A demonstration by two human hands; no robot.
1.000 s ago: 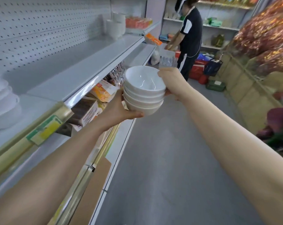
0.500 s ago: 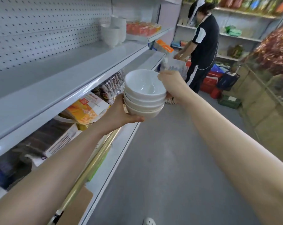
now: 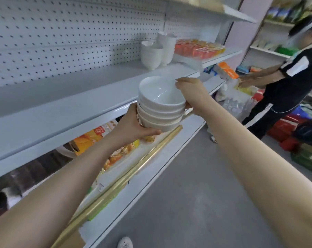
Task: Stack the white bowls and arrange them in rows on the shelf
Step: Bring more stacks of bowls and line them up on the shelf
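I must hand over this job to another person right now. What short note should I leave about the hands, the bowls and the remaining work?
Left hand: grips the stack of white bowls from its left side and below.
Right hand: holds the same stack at its right rim.
The stack is in the air at the front edge of the shelf, not set down.
Done: two other bowl stacks stand farther along the shelf, by the pegboard.
Left: set this stack on the shelf, probably in line with them.
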